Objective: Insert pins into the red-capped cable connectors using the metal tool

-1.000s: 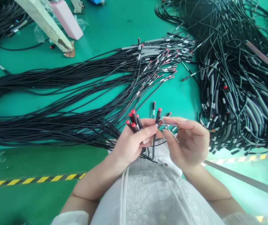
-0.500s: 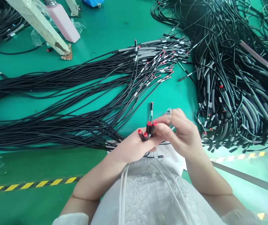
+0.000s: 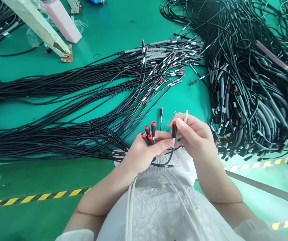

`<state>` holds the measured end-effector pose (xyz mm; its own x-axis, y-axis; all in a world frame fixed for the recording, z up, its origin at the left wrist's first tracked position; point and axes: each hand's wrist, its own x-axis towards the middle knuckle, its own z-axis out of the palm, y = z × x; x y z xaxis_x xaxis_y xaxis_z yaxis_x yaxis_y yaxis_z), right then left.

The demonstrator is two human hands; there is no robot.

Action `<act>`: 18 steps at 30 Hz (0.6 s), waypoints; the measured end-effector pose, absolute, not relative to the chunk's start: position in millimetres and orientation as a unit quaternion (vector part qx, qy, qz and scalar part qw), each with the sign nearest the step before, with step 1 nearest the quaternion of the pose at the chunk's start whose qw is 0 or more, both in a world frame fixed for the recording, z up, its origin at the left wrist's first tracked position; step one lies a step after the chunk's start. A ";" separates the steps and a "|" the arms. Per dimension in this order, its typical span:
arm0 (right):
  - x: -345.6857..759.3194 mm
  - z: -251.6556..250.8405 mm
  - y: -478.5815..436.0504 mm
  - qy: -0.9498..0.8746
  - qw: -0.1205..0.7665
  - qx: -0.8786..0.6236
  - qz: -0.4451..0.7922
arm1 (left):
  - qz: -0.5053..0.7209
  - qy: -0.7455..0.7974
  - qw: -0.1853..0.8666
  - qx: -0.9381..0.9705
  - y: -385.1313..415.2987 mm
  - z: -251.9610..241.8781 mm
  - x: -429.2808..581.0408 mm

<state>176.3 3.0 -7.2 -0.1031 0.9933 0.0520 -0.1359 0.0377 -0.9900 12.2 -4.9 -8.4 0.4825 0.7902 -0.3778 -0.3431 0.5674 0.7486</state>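
Note:
Several black cable ends with red caps [image 3: 153, 127] stick up out of my left hand [image 3: 145, 152], whose fingers are wrapped round them. Between the thumb and forefinger of my right hand [image 3: 195, 135] is one more red-capped cable connector [image 3: 174, 132]. Its cable bends down in a loop by my left thumb. A slim whitish rod [image 3: 186, 115] pokes up behind my right thumb; what it is I cannot make out. Just beyond my hands a single red-tipped cable end [image 3: 161, 113] points away. Another cable end [image 3: 169, 166] lies against the white garment [image 3: 159, 201].
A long bundle of black cables [image 3: 45, 87] crosses the green table [image 3: 113, 23] from the left. On the right lies a large tangled cable heap [image 3: 254, 90]. At the back left are a chipped white post [image 3: 38, 28] and a pink bottle [image 3: 63, 21].
My right hand has drawn one red-capped connector away to the right from the group in my left hand. The whitish rod now shows behind my right thumb. The view has shifted slightly.

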 end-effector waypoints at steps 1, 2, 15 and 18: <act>175.2 -7.9 2.7 -0.508 0.514 -0.433 0.540 | 0.351 0.371 0.806 0.299 -4.5 -6.9 12.9; 174.7 -9.0 2.1 -0.514 0.510 -0.446 0.526 | 0.355 0.374 0.807 0.288 -3.9 -5.5 13.2; 169.8 -13.9 -30.1 -0.595 0.619 -0.416 0.299 | 0.395 0.341 0.831 0.194 -0.5 -0.1 10.4; 164.6 -12.0 -33.0 -0.619 0.617 -0.403 0.272 | 0.395 0.336 0.832 0.196 -0.1 1.8 11.1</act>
<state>164.6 -33.0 -12.0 0.0852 0.8343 0.5447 0.1635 0.5276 -0.8336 11.1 -0.1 1.8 0.4619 0.7887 -0.4057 -0.5255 0.6119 0.5911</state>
